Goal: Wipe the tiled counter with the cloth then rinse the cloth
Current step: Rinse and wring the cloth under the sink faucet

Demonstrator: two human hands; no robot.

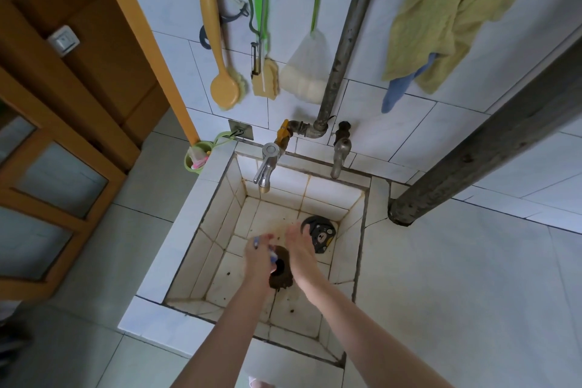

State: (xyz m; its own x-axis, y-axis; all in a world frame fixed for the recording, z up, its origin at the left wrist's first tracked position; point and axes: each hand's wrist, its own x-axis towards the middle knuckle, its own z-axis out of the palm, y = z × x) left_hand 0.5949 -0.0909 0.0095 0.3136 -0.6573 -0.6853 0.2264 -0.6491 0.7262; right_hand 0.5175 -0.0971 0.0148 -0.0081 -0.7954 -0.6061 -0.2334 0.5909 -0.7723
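Note:
Both my hands are down in the square tiled sink. My left hand is closed on a small blue-and-white cloth, most of it hidden by my fingers. My right hand lies just to the right of it with fingers spread, and nothing shows in it. Between my hands there is a dark brown stained patch with a hole on the sink floor, possibly the drain. The tiled counter spreads to the right of the sink. No water is seen coming from the chrome tap.
A black drain cover lies on the sink floor by my right fingers. A second old tap sits at the back wall. Brushes, a sponge and a yellow towel hang above. A thick pipe slants onto the counter. A green cup hangs at the left.

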